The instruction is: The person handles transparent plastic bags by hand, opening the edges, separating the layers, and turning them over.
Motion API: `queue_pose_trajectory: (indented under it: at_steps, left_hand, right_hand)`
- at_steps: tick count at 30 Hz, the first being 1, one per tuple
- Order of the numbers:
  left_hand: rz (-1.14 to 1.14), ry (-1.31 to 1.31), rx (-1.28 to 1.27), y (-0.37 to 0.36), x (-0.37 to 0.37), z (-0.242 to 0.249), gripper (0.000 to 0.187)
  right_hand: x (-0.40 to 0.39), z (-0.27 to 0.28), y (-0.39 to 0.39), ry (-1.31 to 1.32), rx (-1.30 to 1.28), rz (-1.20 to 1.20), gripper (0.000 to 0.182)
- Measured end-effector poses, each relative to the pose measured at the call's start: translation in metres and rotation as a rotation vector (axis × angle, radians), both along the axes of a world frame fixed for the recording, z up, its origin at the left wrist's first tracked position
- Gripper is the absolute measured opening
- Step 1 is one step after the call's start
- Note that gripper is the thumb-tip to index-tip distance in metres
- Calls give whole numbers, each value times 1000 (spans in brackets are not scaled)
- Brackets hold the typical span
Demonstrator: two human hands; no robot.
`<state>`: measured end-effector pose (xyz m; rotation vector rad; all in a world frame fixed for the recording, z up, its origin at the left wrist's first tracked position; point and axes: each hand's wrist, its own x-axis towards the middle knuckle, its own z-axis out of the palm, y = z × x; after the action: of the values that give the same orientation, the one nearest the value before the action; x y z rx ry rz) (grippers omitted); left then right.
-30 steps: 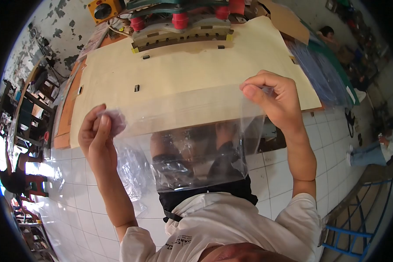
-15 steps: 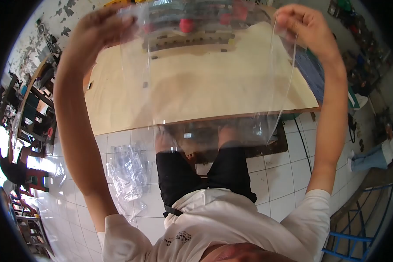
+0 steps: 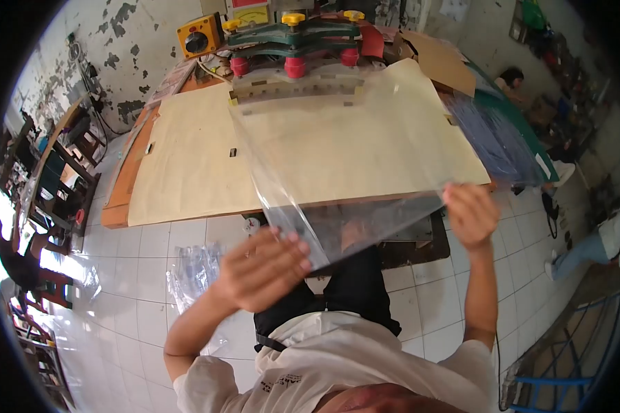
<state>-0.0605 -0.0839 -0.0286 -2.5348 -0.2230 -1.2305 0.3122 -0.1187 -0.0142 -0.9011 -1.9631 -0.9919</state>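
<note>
A clear plastic sheet (image 3: 386,221) stretches between my two hands at its near edge. Its far part lies over the cream-covered worktable (image 3: 186,158), reaching toward a press. My left hand (image 3: 265,270) pinches the near left corner, fingers together, in front of my lap. Farther right and higher, my right hand (image 3: 472,215) grips the near right corner by the table's front edge. Beyond the sheet, a long toothed die bar (image 3: 296,91) sits under the press (image 3: 293,43), which has yellow knobs and red posts.
A stack of clear plastic sheets (image 3: 492,141) lies on the table's right side, near a cardboard box (image 3: 437,60). A yellow switch box (image 3: 198,37) stands at the back left. Crumpled plastic (image 3: 193,272) is on the tiled floor. Other people are at both sides.
Both hands have come down and toward me from above the table, bringing the sheet's near edge low. The sheet's far part has settled onto the table by the die bar.
</note>
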Motion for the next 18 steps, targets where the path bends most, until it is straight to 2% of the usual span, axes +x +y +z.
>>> queue_pose_trajectory:
  at_steps: [2, 5, 13, 18]
  left_hand:
    - [6, 68, -23, -10, 11, -33, 10]
    - [11, 93, -49, -12, 29, -55, 12]
    - [-112, 30, -105, -5, 97, -64, 21]
    - [-172, 26, -165, -17, 143, -82, 20]
  right_hand:
    - [5, -34, 4, 23, -47, -6, 15]
    - [11, -50, 13, 98, -81, -86, 13]
    - [37, -43, 49, 145, -263, -255, 26]
    - [54, -56, 54, 340, -415, -224, 39]
